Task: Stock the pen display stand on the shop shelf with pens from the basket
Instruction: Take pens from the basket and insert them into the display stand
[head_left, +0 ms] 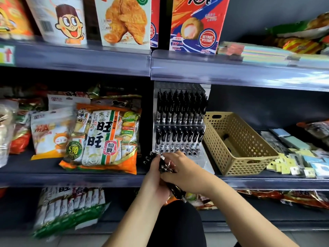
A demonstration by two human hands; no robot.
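A clear tiered pen display stand [203, 158] sits on the middle shelf, its upper rows filled with several black pens [179, 107]. My left hand [154, 177] grips a bundle of black pens [151, 157] just below the stand's front row. My right hand [179, 166] reaches into that bundle and pinches at the pens. A tan perforated basket [249, 154] stands right of the stand, tipped forward, with a dark item or two inside.
Snack bags [105, 136] crowd the shelf left of the stand. Small stationery packets [299, 157] lie right of the basket. Boxes stand on the shelf above [195, 24]. The shelf's front lip [89, 179] runs across just beyond my wrists.
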